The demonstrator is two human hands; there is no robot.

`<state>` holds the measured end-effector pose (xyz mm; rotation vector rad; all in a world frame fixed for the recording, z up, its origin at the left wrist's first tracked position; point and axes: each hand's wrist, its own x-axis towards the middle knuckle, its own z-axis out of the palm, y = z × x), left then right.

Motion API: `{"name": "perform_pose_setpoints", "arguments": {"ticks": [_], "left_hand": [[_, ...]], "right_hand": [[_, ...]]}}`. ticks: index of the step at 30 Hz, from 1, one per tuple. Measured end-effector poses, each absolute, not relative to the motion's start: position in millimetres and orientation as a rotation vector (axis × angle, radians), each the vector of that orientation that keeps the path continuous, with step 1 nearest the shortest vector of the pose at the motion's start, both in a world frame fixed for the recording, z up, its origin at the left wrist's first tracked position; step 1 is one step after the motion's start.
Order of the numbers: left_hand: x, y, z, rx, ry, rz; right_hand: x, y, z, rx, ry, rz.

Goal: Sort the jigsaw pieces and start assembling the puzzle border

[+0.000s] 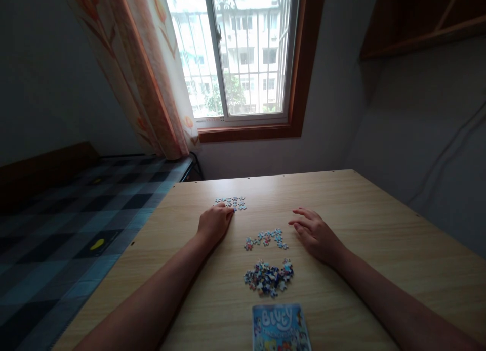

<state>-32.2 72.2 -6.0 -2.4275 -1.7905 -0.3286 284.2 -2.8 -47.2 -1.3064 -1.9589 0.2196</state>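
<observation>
My left hand [214, 223] is closed in a pinch at the near edge of a spread group of light-blue puzzle pieces [240, 203]. A small dark-blue puzzle piece [234, 210] shows at its fingertips. On the right, my right hand [312, 233] hovers or rests over the wood with its fingers apart and nothing in them. Just left of that hand lies a loose arc of puzzle pieces [279, 235], light blue with some pink. Nearer to me sits a mixed heap of puzzle pieces [269, 279], many dark blue.
A light wooden table [364, 219] bears everything. At its front lies a blue box [281, 331] marked "Bluey", cut off by the frame. To the left is a bed with a checked cover [114, 199]. A curtain [144, 78] hangs beside the barred window [250, 52].
</observation>
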Motion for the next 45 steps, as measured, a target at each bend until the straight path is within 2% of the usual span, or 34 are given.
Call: {"name": "perform_pose_setpoints", "arguments": {"ticks": [34,40,45], "left_hand": [[-29,70,-12,-2.412,-1.772,-0.378],[-28,69,-14,-2.39,-1.697,-0.574],[-26,62,-12,-2.516,-1.464,-0.713]], "right_hand": [[286,-1,-50,-1.29,-1.969,0.228],[286,-6,-43,-1.192,-2.007,0.225],[279,-24,-25,-1.025,-2.146,0.373]]}}
